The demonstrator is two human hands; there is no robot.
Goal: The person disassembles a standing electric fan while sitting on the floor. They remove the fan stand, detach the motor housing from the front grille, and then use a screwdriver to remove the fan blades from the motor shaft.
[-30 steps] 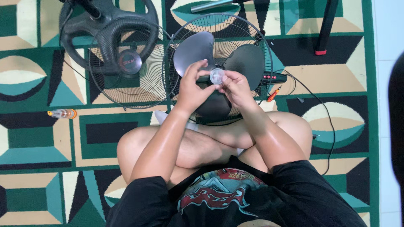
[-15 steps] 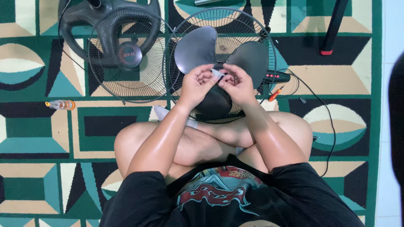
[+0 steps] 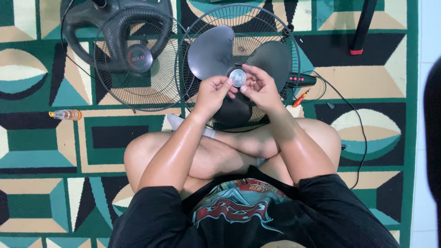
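fan hub behind round cap (image 3: 237,77), fan base (image 3: 115,23) cropped

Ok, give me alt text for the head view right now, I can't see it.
Both hands, left hand and right hand, pinch a small clear round cap at the hub of a dark three-blade fan lying in its wire guard on a patterned rug.
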